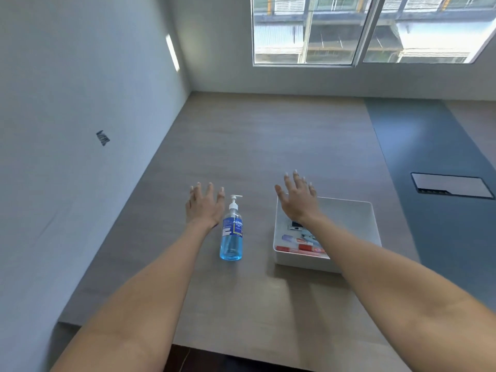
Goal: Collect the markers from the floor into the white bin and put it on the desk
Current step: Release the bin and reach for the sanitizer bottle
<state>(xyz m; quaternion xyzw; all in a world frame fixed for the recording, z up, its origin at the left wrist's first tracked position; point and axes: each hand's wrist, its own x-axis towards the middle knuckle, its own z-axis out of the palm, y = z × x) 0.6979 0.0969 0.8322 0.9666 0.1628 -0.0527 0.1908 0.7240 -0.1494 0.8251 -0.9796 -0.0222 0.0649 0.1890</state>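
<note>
The white bin [349, 232] is standing on the desk [268, 146] with the markers [298, 247] lying inside. Both the left hand [205, 206] and the right hand [299, 201] are hovering spread open, holding nothing. The task is looking finished; next, only withdrawing seems needed.

blue pump bottle [231, 232] label: "alsof".

You have a grey-brown wood-grain desk top [268, 135] with a dark blue inlaid strip [429, 157]. On it you see a shallow white rectangular plastic bin [359, 210] of red-capped markers [303, 248], and a clear pump bottle of blue liquid [231, 234] with a blue-and-white label.
</note>
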